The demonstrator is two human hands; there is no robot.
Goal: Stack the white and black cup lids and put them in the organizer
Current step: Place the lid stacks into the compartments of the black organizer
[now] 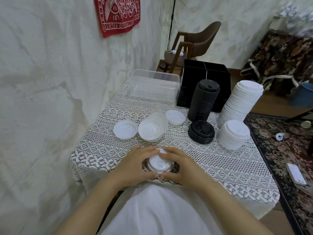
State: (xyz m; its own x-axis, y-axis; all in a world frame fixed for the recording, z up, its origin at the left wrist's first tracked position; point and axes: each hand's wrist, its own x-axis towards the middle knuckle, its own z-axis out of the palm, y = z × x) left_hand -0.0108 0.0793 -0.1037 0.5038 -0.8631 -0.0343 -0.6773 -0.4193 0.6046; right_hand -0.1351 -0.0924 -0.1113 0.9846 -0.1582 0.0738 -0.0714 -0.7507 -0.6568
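At the near edge of the table [220, 168], which is wearing a white lace cloth, the left hand [135, 164] and the right hand [182, 168] are gripping the white lids [158, 164] from both sides. The fingers [149, 150] of each hand are curling round the rim and are clamped on it, with the fingertips almost meeting on the far side and the thumbs almost meeting on the near side. The white lids are sitting on the cloth between the two palms; how many are in this low pile I cannot tell. Farther away, at the left, a single lid [125, 129] is lying flat, a leaning pile [152, 129] is resting just beside it, and another lid [175, 117] is lying behind that. At the right, a short black stack [201, 132] is standing in front of a tall black stack [204, 99], and a short white stack [233, 134] is standing in front of a tall white stack [240, 102], which is tilting to the right. The black organizer [205, 73] is standing at the far edge behind the tall stacks, and a clear bin [155, 85] is sitting to its left.
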